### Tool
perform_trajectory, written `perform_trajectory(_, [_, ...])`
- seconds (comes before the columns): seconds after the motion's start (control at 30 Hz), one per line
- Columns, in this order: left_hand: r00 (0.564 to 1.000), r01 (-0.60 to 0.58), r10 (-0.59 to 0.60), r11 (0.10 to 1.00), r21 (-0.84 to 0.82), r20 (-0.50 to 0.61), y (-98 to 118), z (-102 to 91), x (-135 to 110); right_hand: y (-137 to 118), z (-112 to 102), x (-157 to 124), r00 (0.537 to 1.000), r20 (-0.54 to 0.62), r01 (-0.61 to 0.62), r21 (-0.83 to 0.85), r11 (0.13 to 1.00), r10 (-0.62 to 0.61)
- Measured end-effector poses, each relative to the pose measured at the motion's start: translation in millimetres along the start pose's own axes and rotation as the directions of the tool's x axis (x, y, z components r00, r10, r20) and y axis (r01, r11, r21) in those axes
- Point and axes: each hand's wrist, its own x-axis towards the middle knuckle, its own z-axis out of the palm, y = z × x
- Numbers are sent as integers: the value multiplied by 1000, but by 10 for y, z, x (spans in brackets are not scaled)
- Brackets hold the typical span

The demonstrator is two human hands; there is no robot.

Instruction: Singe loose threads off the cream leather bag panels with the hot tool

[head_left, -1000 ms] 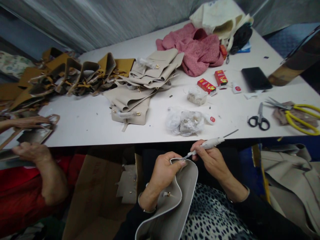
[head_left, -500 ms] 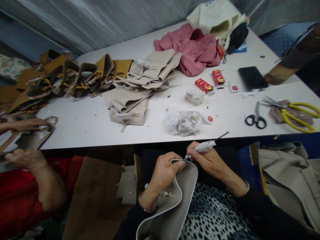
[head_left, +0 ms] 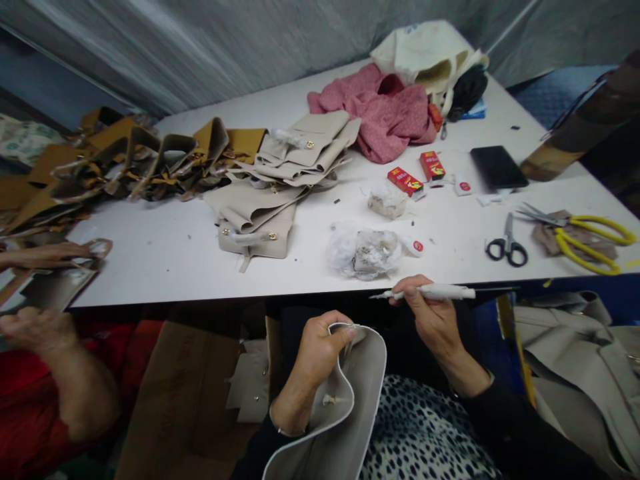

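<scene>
My left hand is closed on the curled edge of a beige leather bag panel lying over my lap below the table edge. My right hand grips a thin white pen-like tool, held level at the table's front edge, its tip pointing left and clear of the panel. A small metal stud shows on the panel's inner side.
On the white table lie a stack of beige bag pieces, tan ones, a crumpled plastic bag, black scissors, yellow shears, red boxes, a phone, pink cloth. Another person's hand is at left.
My right hand has lifted the tool off the panel's edge and swung it level near the table edge. My left hand keeps its hold on the panel.
</scene>
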Motion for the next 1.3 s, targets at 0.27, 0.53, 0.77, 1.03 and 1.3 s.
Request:
perform_trajectory(0.27, [987, 2, -45, 963, -268, -152, -75, -178, -43, -4, -54, 492, 983, -22, 162, -384, 909, -185])
perform_trajectory(0.53, [978, 84, -155, 904, -419, -138, -122, -349, -109, -50, -16, 636, 959, 109, 276, -570, 774, -262])
perform_trajectory(0.77, [978, 99, -167, 901, -423, -126, -92, -341, -110, -151, -39, 691, 944, 152, 318, -660, 681, -294])
perform_trajectory(1.03, [983, 111, -162, 904, -412, -91, -102, -331, -102, -68, -29, 719, 942, 181, 327, -694, 641, -284])
perform_trajectory(1.3, [985, 144, -168, 904, -404, -24, -84, -348, -107, -188, 139, 834, 910, 339, 405, -846, 347, -237])
